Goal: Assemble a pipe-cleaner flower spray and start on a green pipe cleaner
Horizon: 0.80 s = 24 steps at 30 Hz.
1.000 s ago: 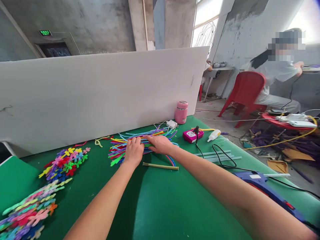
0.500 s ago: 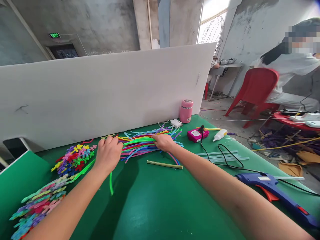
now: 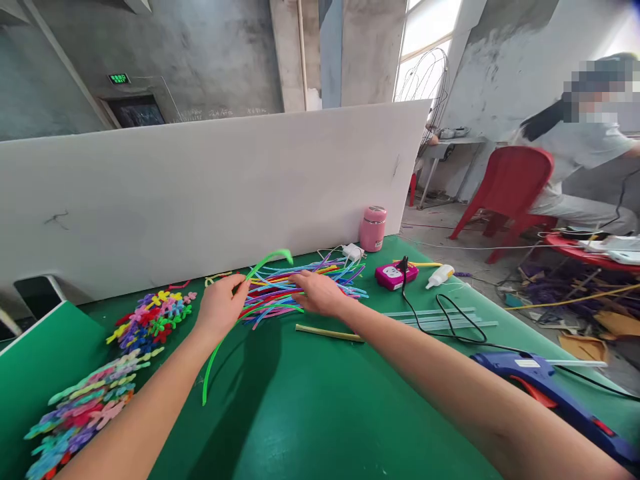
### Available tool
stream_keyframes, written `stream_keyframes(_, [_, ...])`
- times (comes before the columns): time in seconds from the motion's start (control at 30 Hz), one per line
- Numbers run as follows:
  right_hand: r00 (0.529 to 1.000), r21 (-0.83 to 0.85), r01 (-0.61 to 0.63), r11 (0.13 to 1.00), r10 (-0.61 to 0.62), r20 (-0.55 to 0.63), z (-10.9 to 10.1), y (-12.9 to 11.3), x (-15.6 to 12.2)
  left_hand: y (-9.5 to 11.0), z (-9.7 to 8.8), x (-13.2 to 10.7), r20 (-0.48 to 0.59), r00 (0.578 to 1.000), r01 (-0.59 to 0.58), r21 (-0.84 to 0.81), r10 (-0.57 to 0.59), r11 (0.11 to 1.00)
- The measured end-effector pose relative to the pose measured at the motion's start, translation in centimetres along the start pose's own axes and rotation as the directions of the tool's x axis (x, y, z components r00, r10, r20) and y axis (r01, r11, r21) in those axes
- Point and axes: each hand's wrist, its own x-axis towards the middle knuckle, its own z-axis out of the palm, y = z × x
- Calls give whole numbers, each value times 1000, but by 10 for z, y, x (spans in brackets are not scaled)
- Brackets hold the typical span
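**A:** Nearest to us, by the right edge of the worktop [image 3: 325, 413], a blue glue gun [image 3: 545, 393] lies untouched, its cord trailing away behind it.

**B:** Over at the near left corner there's a long heap of pastel flowers [image 3: 80, 410], already twisted into shape. Just behind it sits a brighter heap [image 3: 150, 320]. I'd call that the finished share, and it's a good lot.

**A:** Now the middle. The left hand [image 3: 220, 307] pinches one green pipe cleaner [image 3: 207, 380] between thumb and fingers. It's lifted clear of the others, one end curling up above the hand and the other drooping to the worktop.

**B:** The right hand [image 3: 320, 293] lies palm down, fingers spread on the pile of pipe cleaners [image 3: 340, 273]. It's pressing, and it grips nothing that I can see.

**A:** So one is picked out and not yet bent. That straight pile looks thick, so I'd judge there's plenty left.

**B:** A yellowish stick [image 3: 327, 332] lies just in front of the right hand. Clear glue sticks [image 3: 440, 317] lie to its right.

**A:** Farther back are a pink socket block [image 3: 395, 275] and a white bottle [image 3: 440, 275]. A pink flask [image 3: 373, 228] stands at the far edge against the white board [image 3: 200, 193].

**B:** Beyond the worktop, another person sits on a red chair [image 3: 505, 180], well apart.
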Motion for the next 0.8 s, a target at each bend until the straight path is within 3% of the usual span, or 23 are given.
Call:
stream_keyframes(0.07, [999, 7, 51, 999, -51, 7, 5, -12, 2, 10, -4, -10, -25, 1000, 13, -54, -14, 998])
stream_keyframes(0.17, [998, 5, 66, 998, -66, 18, 18, -26, 7, 31, -2, -43, -34, 999, -2, -113, -2, 994])
stream_keyframes(0.27, [999, -4, 43, 999, -43, 21, 27, -35, 7, 51, 13, -87, -33, 997, -82, -239, 76, 968])
stream_keyframes(0.37, [999, -11, 50, 999, -50, 11, 22, -35, 4, 62, 37, -122, -112, 983, -164, -150, 148, 975])
stream_keyframes(0.43, [999, -25, 52, 998, -52, 1, 10, -29, 2, 65, 54, -138, -166, 966, -214, -81, 198, 974])
stream_keyframes(0.57, [999, -90, -36, 995, 36, 4, -14, 0, 2, 65, 76, -155, -134, 962, -247, -61, 237, 967])
stream_keyframes(0.7, [985, -166, -154, 974, 165, 52, -23, 29, 3, 65, 84, -163, -100, 971, -226, -89, 217, 970])
stream_keyframes(0.8, [982, -193, -167, 967, 181, 61, -22, 36, 7, 65, 88, -164, -116, 972, -220, -124, 206, 968])
